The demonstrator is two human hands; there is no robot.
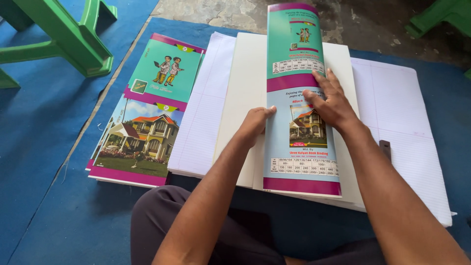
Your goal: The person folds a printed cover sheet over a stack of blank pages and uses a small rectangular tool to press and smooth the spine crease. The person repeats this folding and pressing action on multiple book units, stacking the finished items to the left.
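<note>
Left hand: curled, fingertips pressed against the left edge of the folded cover sheet; fingers drawn together, clamped on nothing.
Right hand: flat, fingers spread apart, palm down on the sheet's upper middle, across the purple band; clamped on nothing, only pressing.
Folded cover sheet: long, glossy, printed; teal panel with two cartoon children at the far end, pale blue panel with a house picture nearer the body, purple strips between and at the near edge; lying lengthwise on the white board, far end curving up.
White board: plain, resting on the lined paper stack, centred under the sheet.
Lined paper stack: wide, ruled white pages, spread on the blue mat, reaching out left and right of the board.
Printed covers pile: left of the stack, just beside it; teal panel far, house-and-garden panel near, purple borders.
Green plastic stool: upper left, on the mat, well apart from the hands.
Small dark object: on the lined pages, just right of the right forearm; kind unclear.
Concrete floor: bare, beyond the mat's far edge.
Dark trousers: near edge, under the left forearm.
</note>
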